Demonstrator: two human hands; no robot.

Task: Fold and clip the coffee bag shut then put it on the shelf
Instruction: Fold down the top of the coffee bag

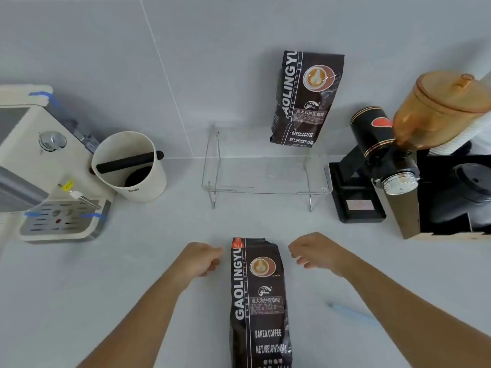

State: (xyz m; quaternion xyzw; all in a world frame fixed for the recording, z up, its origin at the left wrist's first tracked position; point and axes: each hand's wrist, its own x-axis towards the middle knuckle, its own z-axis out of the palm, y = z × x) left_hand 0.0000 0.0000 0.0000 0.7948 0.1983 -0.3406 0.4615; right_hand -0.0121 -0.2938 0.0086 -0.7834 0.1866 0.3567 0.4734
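- We look down on a pale grey counter (132, 288) that meets a wall of the same colour.
- At the far left we see a cream espresso machine (39, 166) with a metal drip tray.
- At the far right stands a black coffee grinder (377, 160) with an amber hopper (435, 107) on top.
- In the middle, against the wall, sits a clear acrylic shelf (265, 166). A second dark coffee bag (305, 98) stands upright at its back right corner.
- Just right of the espresso machine is a cream knock box (130, 166) with a black bar across its mouth.
- The coffee bag (259, 301), dark with white lettering, stands on the counter at the near edge, directly in front of us, well apart from the shelf. Its top edge looks unfolded and carries no clip.
- Our left hand (199, 257) hovers just beside the bag's top left corner, fingers loosely curled, gripping nothing.
- Our right hand (317, 252) hovers near the top right corner, also loosely curled and empty. The two hands are apart, one on each side of the bag.
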